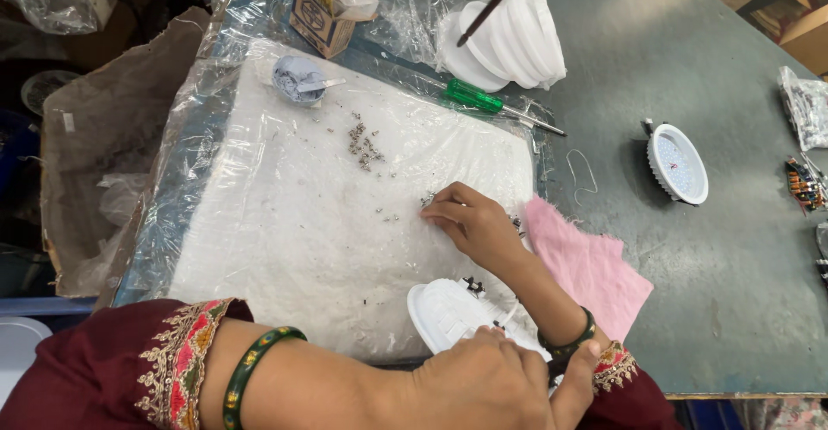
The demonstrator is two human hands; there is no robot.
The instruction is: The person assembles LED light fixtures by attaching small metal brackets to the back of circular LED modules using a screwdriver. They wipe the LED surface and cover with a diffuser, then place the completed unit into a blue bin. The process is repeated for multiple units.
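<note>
Dark green bench (690, 76) fills the view. On its left half lies a big white foam pad under clear plastic sheet (328, 214). Pink cloth (591, 266) sits just beside the pad's right edge, partly under the right forearm.

Stack of white round housings (517, 42) stands at the pad's far right corner, w/ a green-handled screwdriver (483, 102) lying just in front of it. A small cardboard box (321, 12) is at the far edge. 1 finished white round lamp (679, 164) lies face up, well apart to the right.

White round lamp housing (453, 313) rests on the pad's near edge, directly under both hands. Left hand (487, 382) is curled over its near rim, fingers closed down on it, holding it steady.

Small grey dish (297, 79) w/ a flat tool in it sits at the pad's far left. Loose small screws (364, 144) are scattered mid-pad, a few more trail toward the right hand (470, 223).

Right hand lies palm down beyond the housing, fingers drawn together w/ tips touching the pad among the nearest screws; can't tell if it has 1 pinched.
</note>
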